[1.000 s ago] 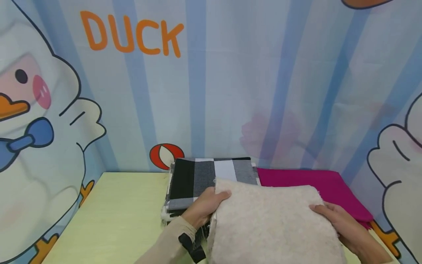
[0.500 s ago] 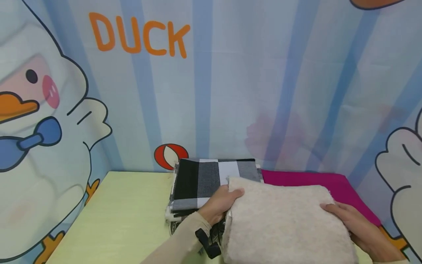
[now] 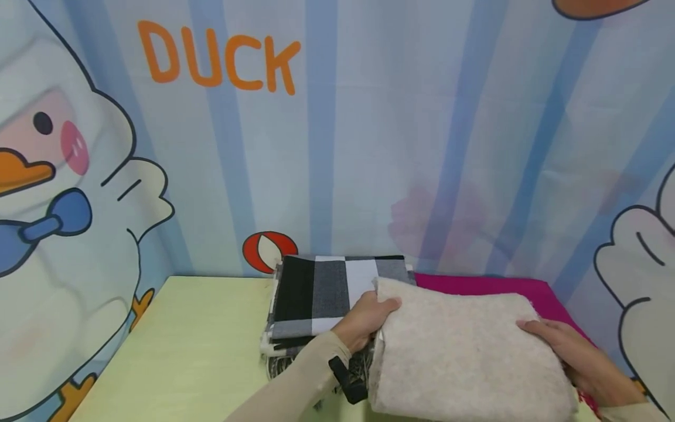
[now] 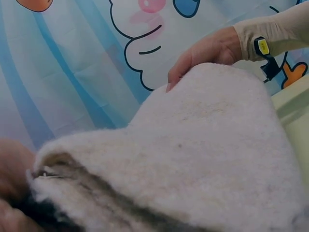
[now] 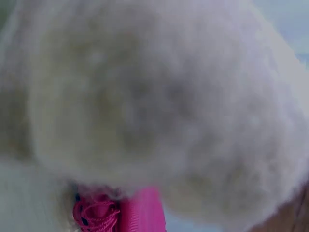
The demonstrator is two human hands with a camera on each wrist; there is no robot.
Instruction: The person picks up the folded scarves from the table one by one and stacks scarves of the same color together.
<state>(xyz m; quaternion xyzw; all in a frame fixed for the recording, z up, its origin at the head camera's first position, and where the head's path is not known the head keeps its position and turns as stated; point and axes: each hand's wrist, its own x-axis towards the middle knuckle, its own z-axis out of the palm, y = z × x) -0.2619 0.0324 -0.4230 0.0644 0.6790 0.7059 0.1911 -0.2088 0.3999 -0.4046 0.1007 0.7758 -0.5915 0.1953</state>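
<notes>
Both hands hold a thick, folded, fuzzy cream cloth [image 3: 469, 357] over the front of the table. My left hand [image 3: 366, 319] grips its far left corner with the thumb on top. At the right side, my right hand [image 3: 575, 354] grips the edge, thumb on the upper face. The left wrist view shows the cloth's folded layers [image 4: 120, 203] and the right hand [image 4: 207, 52] at its far side; the left hand [image 4: 14, 169] is blurred at the lower left. Out of focus, the cream cloth [image 5: 154, 96] fills most of the right wrist view.
Behind the left hand lies a folded black-and-white checked cloth [image 3: 327, 293] with fringes. A folded magenta cloth [image 3: 485, 285] lies at the back right, partly covered; its fringe [image 5: 99, 212] shows in the right wrist view. A duck-printed curtain [image 3: 358, 135] hangs behind the pale yellow table [image 3: 184, 346].
Both hands have shifted the cream cloth to the right, away from the checked cloth. Its near edge has come up into the head view. The head view has also swung slightly.
</notes>
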